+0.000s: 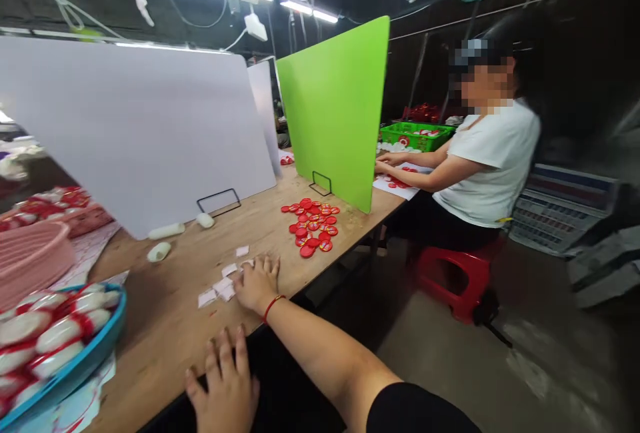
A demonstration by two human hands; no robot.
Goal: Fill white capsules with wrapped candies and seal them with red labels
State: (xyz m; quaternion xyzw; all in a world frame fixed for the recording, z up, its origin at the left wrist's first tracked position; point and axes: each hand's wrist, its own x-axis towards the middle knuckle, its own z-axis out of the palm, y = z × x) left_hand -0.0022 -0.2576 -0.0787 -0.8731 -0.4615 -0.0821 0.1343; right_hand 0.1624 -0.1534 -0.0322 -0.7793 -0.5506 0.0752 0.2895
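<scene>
- Head view, watched from my distant seat: the right hand (pixel 257 283) lies palm down over the pale slips (pixel 207 297), fingers splayed; I see nothing pinched, though the hand hides whatever is beneath it.
- At the near table edge I have the left hand (pixel 223 386), fingers spread, with nothing visible in its grasp.
- Slips lie loose on the tabletop (pixel 165 313), beside and just beyond the right hand's fingers, nearer me than the red discs (pixel 313 225).
- I judge the work to be under way: the slips are laid out but scattered, none visibly stacked, and neither hand touches the heaped discs. How much is left overall, I can't say.
- My count: about six slips showing; more than twenty discs, overlapping too much for an exact figure; three loose white pieces (pixel 159 252) near the pale panel (pixel 150 126); one blue basin (pixel 100 351) of red-bound pieces (pixel 59 336), too crowded to number; one green panel (pixel 335 119).
</scene>
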